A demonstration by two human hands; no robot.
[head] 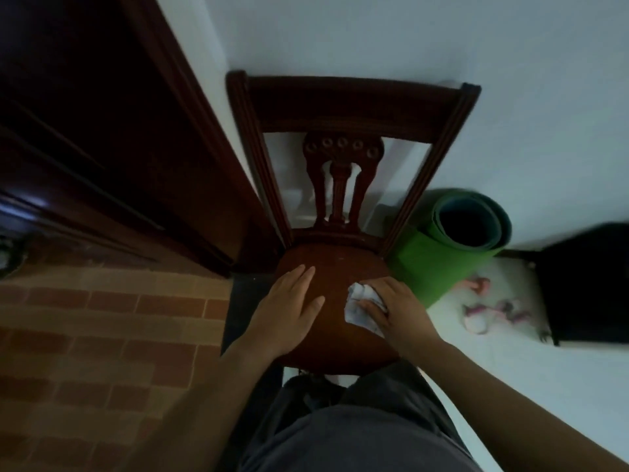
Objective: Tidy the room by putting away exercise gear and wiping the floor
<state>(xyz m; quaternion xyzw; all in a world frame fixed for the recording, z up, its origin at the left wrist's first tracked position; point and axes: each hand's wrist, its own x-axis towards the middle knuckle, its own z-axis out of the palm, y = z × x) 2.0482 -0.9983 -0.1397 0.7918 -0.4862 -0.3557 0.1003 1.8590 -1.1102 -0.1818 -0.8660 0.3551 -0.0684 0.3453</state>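
Here, right hand (396, 310) curls round cloth (358, 306).

A wooden chair (343, 107) stands on the floor, its back against a white wall. Its brown seat (337, 264) carries a left hand (289, 308), laid flat with straight fingers, and a right hand (394, 308) gripping a crumpled white cloth (360, 308) against the wood. Left of the chair, the floor (102, 318) has a red brick pattern; to the right it is pale. On the pale part, a rolled green mat (452, 247) stands on end just beside the chair. Near it lie small pink things (476, 308), too blurred to identify, perhaps light exercise gear. A black object (585, 284) sits at the right edge.
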